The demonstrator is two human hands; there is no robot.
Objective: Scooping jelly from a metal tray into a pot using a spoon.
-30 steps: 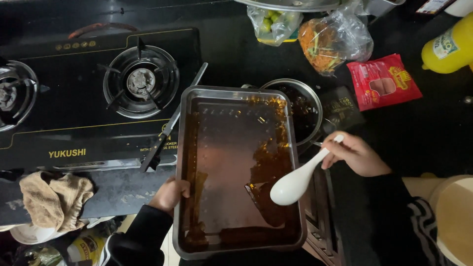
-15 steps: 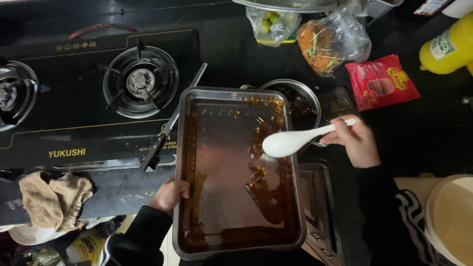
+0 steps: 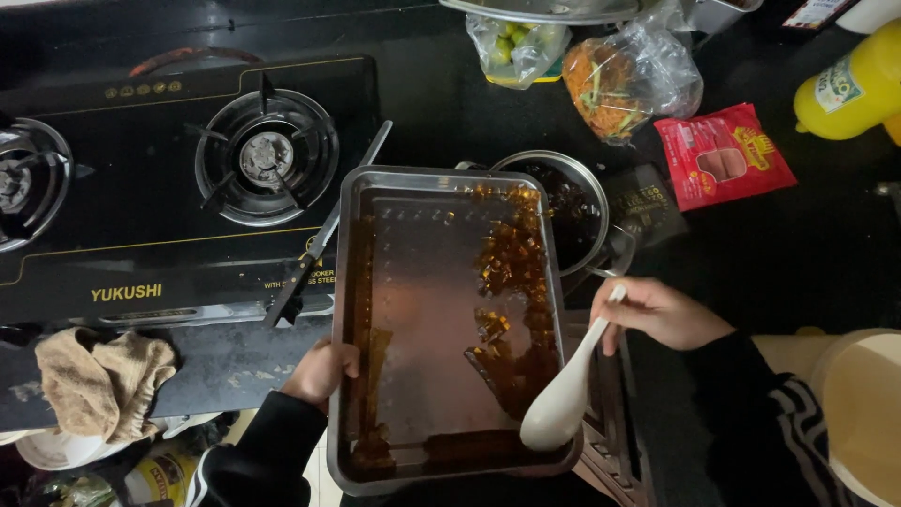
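I have the metal tray [image 3: 441, 188] tipped over the dark pot [image 3: 572, 202] at its far right corner, and I judge the step in hand to be scraping the brown jelly cubes [image 3: 511, 282] out of the tray toward that pot. My left hand [image 3: 324, 371] grips the tray's near left rim, fingers curled over the edge. My right hand [image 3: 662, 312] is closed around the handle of a white ladle [image 3: 563, 399], whose bowl rests at the tray's near right corner, touching or just above the jelly. Most cubes lie along the right side of the tray; the left half is largely bare, with a few bits at the near left corner.

The next move, as I read it, calls for a push of the ladle from near to far along the right wall, keeping the tray tilted so nothing slips over the near rim.

The tray covers part of the pot, so I cannot tell how full it is. What the tray rests on at its near edge is hidden. A knife [image 3: 324, 239] lies just left of the tray, on the stove [image 3: 141, 235].
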